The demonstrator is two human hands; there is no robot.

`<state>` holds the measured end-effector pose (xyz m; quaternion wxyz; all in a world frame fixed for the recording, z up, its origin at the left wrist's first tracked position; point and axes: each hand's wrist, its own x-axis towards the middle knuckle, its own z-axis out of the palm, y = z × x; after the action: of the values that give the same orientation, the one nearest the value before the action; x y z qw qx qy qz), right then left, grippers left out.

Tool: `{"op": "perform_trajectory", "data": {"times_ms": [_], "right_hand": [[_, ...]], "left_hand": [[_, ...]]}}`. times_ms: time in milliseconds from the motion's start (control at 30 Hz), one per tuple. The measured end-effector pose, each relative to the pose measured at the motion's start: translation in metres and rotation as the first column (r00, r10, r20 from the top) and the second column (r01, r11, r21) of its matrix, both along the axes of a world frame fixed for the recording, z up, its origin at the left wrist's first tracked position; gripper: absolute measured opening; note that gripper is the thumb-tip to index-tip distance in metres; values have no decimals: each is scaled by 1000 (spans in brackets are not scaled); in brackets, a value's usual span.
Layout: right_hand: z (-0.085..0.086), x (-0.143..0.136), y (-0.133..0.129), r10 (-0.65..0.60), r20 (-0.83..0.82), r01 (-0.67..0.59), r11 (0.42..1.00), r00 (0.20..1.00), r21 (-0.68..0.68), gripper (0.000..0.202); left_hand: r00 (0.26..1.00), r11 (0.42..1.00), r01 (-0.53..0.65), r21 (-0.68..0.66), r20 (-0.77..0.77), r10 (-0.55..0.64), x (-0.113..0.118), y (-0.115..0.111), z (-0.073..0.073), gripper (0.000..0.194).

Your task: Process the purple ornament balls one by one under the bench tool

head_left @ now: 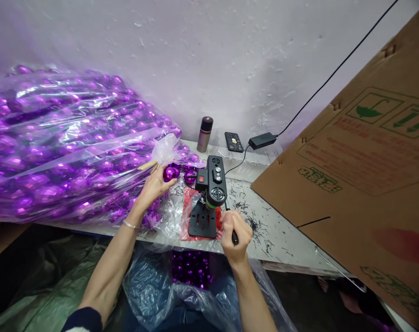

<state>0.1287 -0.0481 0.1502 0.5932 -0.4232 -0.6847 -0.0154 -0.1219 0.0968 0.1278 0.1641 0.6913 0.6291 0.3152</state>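
My left hand (155, 186) has its thumb and fingers around a shiny purple ball ornament (170, 173), at the mouth of a big clear bag. My right hand (236, 233) is closed in a fist around the black-ended lever handle (235, 238) of a small black bench press (217, 182). The machine has a red switch (201, 179) and a slotted black base plate (202, 225). More purple balls (189, 177) lie between my left hand and the machine. Red plastic (188, 200) is spread under the base.
A large clear bag of purple balls (67, 147) fills the left side. Behind stand a bottle (205, 134), a phone (234, 142) and a power adapter (262, 140) with its cord. A cardboard box (355, 175) leans in from the right. Small black bits (254, 226) litter the table. Below, an open bag holds purple balls (192, 267).
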Motion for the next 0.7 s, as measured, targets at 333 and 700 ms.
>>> {"op": "perform_trajectory", "data": {"times_ms": [333, 700], "right_hand": [[19, -1, 4, -11, -58, 7, 997, 998, -78, 37], [15, 0, 2, -6, -13, 5, 998, 1000, -65, 32]], "left_hand": [[393, 912, 259, -317, 897, 201, 62, -120, -53, 77], [933, 997, 38, -63, 359, -13, 107, -106, -113, 56]]}}
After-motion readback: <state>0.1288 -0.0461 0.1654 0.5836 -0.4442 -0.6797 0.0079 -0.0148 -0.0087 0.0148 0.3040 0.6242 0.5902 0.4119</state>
